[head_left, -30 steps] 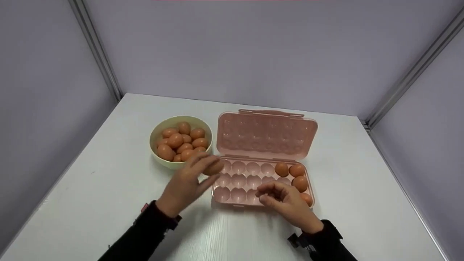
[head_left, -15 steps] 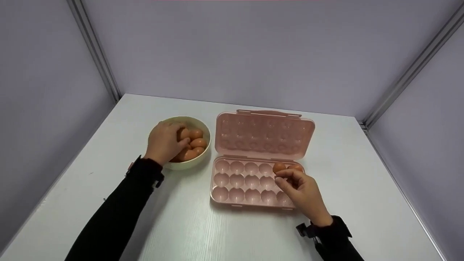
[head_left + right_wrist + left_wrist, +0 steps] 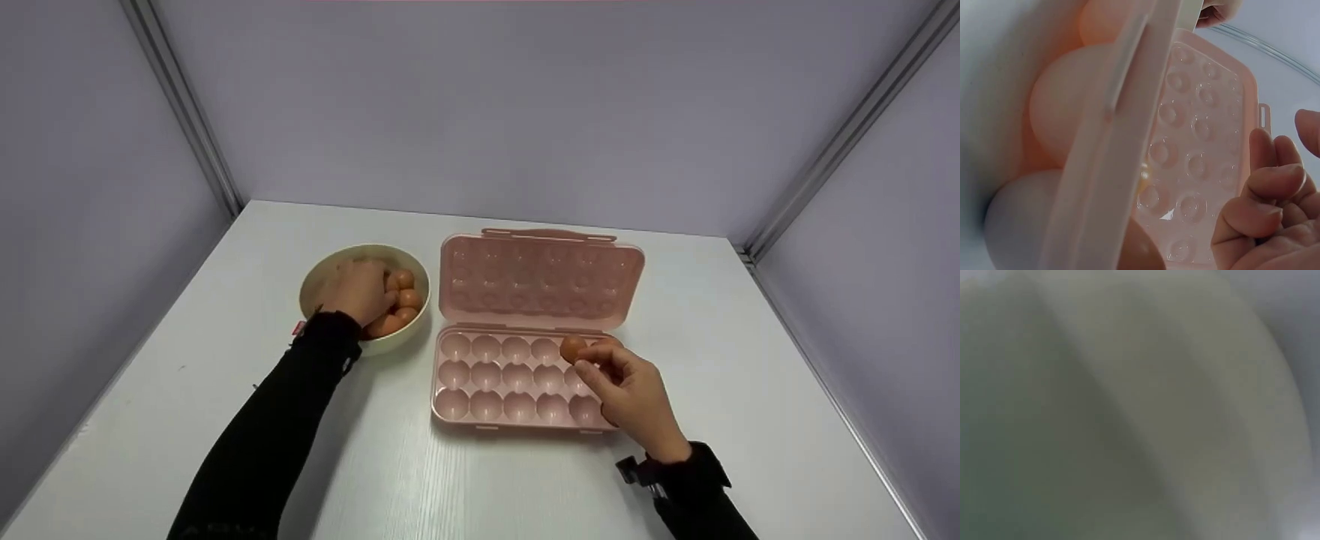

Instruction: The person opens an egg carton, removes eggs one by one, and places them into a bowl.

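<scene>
My left hand [image 3: 361, 291] reaches down into the pale green bowl [image 3: 379, 345], among brown eggs [image 3: 410, 298]. Its fingers are mostly hidden, so I cannot tell whether they grip an egg. Only a blurred bowl wall [image 3: 1207, 410] fills the left wrist view. Over the right end of the pink egg box [image 3: 487, 424] hovers my right hand [image 3: 637, 397], fingertips right at a brown egg [image 3: 574, 348] in the back row. In the right wrist view its fingers [image 3: 1252, 216] curl loosely, the thumb apart, nothing between them. Another egg [image 3: 606, 343] is partly covered by this hand.
The box's lid [image 3: 541, 277] stands raised at the back. Several bare hollows [image 3: 486, 405] fill the left and middle of the box. Both containers stand on a white table [image 3: 405, 472] enclosed by grey panels [image 3: 480, 112].
My left hand, holding an egg between bowl and box a second ago, has moved left and down into the bowl. My right hand has shifted slightly right and toward the back row.
</scene>
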The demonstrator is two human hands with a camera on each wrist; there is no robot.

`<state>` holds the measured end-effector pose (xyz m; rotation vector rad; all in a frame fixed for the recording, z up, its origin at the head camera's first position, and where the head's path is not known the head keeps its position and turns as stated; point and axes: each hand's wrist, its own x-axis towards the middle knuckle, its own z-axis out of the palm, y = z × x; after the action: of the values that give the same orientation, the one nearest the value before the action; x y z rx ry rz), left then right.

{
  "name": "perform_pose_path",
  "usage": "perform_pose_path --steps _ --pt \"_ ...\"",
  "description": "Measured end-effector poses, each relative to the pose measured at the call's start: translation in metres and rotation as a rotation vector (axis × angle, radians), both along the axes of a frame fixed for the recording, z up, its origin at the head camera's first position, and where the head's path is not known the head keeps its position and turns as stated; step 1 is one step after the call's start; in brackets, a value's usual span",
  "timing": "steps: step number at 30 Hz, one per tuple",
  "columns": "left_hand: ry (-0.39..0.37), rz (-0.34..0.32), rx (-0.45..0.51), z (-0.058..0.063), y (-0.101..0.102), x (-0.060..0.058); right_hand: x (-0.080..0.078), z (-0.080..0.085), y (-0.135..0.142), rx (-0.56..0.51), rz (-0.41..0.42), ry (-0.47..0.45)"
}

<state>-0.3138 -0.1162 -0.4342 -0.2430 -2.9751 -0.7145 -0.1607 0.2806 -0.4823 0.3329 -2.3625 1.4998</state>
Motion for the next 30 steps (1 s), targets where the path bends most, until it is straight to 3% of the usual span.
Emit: perform_pose_path --steps 5,7,10,12,17,19,22,26,30 --pt "-0.034 0.057 -0.051 -0.003 0.002 -0.003 0.000 -0.001 -0.001 0.011 0.015 -0.002" --pt "0.007 0.074 -0.135 -0.004 0.002 -0.002 -0.001 -0.001 -0.001 0.013 0.018 -0.011" --pt "0.035 0.077 -0.143 -0.002 0.003 0.004 -0.001 -0.002 0.000 0.021 0.011 -0.020" --pt "0.095 0.063 -0.140 0.002 0.006 0.011 -0.001 -0.002 0.000 0.029 0.004 -0.028" --pt "0.392 -0.044 -0.048 0.006 0.022 0.032 -0.002 0.001 0.002 0.030 0.019 -0.062" --pt "0.534 -0.106 -0.009 0.004 0.029 0.044 -0.002 0.003 0.003 0.010 0.028 -0.089" --pt "0.685 -0.179 0.069 0.000 0.043 0.067 -0.002 0.008 0.007 -0.019 0.027 -0.129" --pt "0.779 -0.275 0.136 -0.011 0.061 0.098 -0.006 0.014 0.014 0.046 -0.006 -0.136" --pt "0.784 -0.373 0.123 -0.025 0.079 0.118 -0.017 0.017 0.018 0.252 -0.058 -0.111"
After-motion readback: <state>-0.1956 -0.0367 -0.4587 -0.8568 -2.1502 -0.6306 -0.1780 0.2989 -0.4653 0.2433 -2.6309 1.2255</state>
